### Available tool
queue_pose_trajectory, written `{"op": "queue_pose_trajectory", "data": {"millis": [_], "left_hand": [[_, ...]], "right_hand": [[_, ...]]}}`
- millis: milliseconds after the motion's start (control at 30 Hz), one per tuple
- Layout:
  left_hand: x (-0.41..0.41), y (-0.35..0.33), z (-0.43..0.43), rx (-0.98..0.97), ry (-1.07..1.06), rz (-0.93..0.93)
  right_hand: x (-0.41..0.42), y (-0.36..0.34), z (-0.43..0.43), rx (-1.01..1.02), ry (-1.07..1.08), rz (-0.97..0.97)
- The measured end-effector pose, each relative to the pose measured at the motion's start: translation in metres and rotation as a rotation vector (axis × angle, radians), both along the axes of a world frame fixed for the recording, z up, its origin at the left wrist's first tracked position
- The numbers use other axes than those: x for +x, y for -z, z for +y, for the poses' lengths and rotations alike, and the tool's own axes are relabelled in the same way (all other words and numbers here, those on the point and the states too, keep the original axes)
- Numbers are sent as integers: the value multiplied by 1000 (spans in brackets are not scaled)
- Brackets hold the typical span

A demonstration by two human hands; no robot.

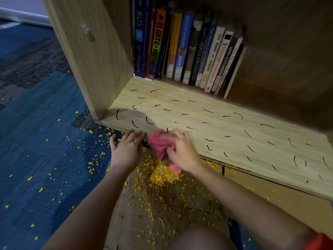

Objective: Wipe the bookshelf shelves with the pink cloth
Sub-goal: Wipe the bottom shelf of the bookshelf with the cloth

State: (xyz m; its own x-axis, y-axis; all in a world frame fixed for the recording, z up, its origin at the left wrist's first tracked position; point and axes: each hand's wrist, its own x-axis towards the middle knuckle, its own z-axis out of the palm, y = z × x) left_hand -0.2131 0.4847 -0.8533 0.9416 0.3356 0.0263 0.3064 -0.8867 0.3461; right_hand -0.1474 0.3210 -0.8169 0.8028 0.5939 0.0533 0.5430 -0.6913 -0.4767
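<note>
While the right hand is clutching the crumpled pink cloth at the lip of the pale wooden shelf, the left hand is lying flat beside it; cloth is looking soft, light, best gripped bunched.

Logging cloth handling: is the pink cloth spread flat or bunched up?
Bunched: the pink cloth is a crumpled wad gripped by the right hand.

Dim carpeted floor
Blue patterned carpet, dotted with yellow crumbs; white baseboard under pale wall far left.
</note>
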Motion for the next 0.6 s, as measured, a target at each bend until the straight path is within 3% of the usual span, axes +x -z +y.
{"op": "queue_pose_trajectory", "data": {"millis": [133,333,467,533,600], "left_hand": [[0,1,-8,-43,-33,-13],[0,0,-6,-37,-36,2],[1,-2,-6,-46,-32,36],[2,-4,-5,-48,-27,45],[1,-6,-6,-52,-27,59]], "right_hand": [[9,2,-4,-78,147,-29],[-44,9,-10,-14,-121,90],[-19,-2,-9,138,173,-52],[-14,-4,-13,17,208,-34],[-21,1,-16,-127,85,93]]}}
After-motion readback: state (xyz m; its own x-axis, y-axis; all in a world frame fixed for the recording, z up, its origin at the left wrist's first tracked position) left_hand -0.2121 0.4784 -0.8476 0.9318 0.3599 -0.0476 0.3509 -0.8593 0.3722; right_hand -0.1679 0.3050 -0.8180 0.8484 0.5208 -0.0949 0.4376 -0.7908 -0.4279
